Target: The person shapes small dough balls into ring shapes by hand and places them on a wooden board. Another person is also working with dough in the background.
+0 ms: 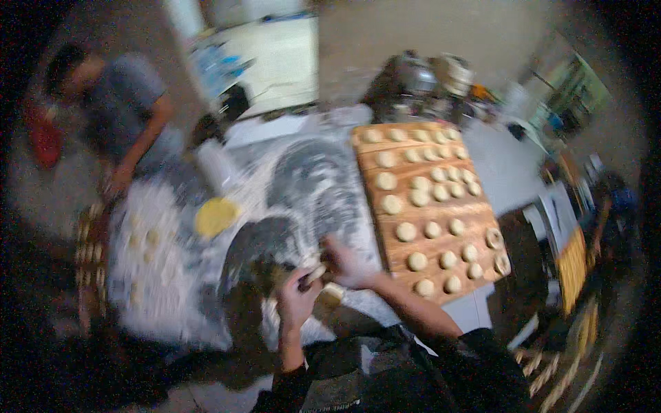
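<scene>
While the left hand (296,299) pinches one dough piece (315,274) in its fingers above the floured bench (169,296), the right hand (350,267) meets it, its grip too blurred to tell. At two o'clock, one wooden board (454,208) bears roughly thirty dough rounds (405,232); at ten, one yellow disc (217,217), then one co-worker (127,103).

Board (468,209) orange-brown; dough rounds (417,261) cream; disc (216,217) yellow; tabletop (310,168) dark, blotched white; co-worker's shirt (127,103) probably grey-blue.

a bright pale panel (288,62) adjoins a dim brown surface (392,31), a blurred greenish frame (578,86) at right.
</scene>
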The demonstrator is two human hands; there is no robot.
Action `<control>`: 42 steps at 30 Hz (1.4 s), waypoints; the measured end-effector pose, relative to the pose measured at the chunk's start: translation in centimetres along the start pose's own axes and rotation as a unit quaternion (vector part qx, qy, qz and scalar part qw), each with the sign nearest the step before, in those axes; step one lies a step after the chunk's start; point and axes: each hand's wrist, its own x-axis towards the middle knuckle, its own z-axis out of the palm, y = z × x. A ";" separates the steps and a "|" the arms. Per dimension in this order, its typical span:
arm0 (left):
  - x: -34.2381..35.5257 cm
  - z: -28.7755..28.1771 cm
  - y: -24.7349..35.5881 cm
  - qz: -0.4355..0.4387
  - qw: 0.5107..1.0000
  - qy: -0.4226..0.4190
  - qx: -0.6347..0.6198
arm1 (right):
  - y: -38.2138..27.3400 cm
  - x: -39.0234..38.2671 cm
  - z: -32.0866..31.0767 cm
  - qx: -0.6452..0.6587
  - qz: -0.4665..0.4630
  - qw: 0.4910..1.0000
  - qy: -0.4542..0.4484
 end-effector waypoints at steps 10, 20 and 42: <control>2.3 6.2 -0.9 0.165 0.982 0.087 -0.014 | 2.5 -2.2 -0.2 0.370 -0.192 0.909 0.012; 0.2 12.4 4.6 0.152 0.974 0.013 -0.166 | -0.4 -8.1 -5.1 0.129 -0.040 0.956 0.261; -4.3 33.4 13.3 0.209 0.970 -0.126 0.001 | 12.4 -24.6 -17.5 0.248 -0.205 0.892 0.317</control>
